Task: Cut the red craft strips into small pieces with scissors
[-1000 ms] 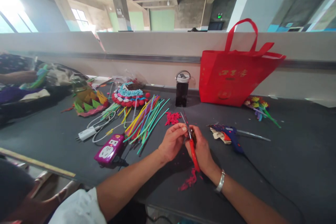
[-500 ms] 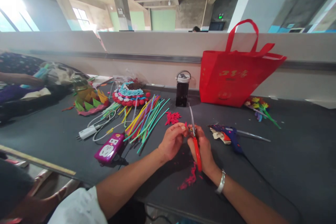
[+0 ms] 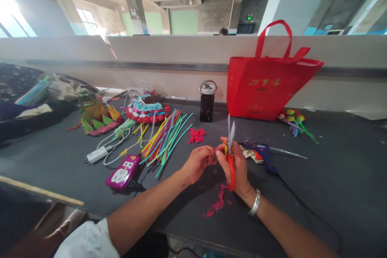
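Observation:
In my right hand (image 3: 237, 165) I hold a pair of scissors (image 3: 231, 169) by their red handles. The blades point up and away from me, slightly spread. My left hand (image 3: 198, 163) is just left of it, fingers pinched together. A tiny red piece (image 3: 216, 150) shows between the left fingertips and the right thumb. Something small and yellow (image 3: 225, 149) sits by the scissors at the right fingers; its kind is unclear. Past the hands lies a pile of small red pieces (image 3: 196, 135). Red scraps (image 3: 216, 205) are scattered on the table nearer to me.
Left are coloured pipe cleaners (image 3: 166, 141), a purple power box (image 3: 123, 172), a white charger (image 3: 98, 154) and craft pieces (image 3: 146, 109). A black bottle (image 3: 207, 102) and red bag (image 3: 269, 88) stand behind. A glue gun (image 3: 263, 154) lies right, its cord trailing forward.
The scissors and my right hand have shifted right and the blades have come apart a little. My left fingers have moved down slightly from the blades. The view has turned a bit.

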Tool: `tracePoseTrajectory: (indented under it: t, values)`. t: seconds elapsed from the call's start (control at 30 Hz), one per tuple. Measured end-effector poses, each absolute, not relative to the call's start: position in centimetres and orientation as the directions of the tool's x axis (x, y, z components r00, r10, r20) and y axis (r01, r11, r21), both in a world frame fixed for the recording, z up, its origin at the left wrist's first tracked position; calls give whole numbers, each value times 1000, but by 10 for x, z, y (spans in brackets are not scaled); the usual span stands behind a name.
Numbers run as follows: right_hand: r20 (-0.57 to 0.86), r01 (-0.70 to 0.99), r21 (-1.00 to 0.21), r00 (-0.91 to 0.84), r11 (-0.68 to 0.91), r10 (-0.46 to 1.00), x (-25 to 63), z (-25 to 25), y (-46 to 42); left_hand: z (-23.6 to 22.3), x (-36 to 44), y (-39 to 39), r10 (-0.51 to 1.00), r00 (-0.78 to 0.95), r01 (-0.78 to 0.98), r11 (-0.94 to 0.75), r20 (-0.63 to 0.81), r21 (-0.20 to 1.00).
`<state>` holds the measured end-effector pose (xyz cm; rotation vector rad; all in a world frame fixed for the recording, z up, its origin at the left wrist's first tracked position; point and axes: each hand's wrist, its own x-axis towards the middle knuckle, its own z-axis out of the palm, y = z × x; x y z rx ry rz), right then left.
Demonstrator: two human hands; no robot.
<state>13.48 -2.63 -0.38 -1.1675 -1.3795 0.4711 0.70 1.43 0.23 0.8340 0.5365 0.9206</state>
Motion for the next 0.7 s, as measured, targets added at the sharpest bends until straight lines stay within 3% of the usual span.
tracePoseTrajectory:
  t: [0.47,0.57,0.63,0.7]
  values:
    - [512,393,-826,224,403,829,137,-5,-22,1,5,16,822,561,-346,343,-101,873]
    - [508,423,-826,272,372,818,138,-5,-19,5,4,16,911,412,-242,127,-16,962]
    - [490,412,-840,295,354,820,140,-4,-17,8,3,15,943,311,-104,-94,122,990]
    - [472,390,-856,321,340,821,141,-2,-15,12,1,15,913,282,53,-321,295,945]
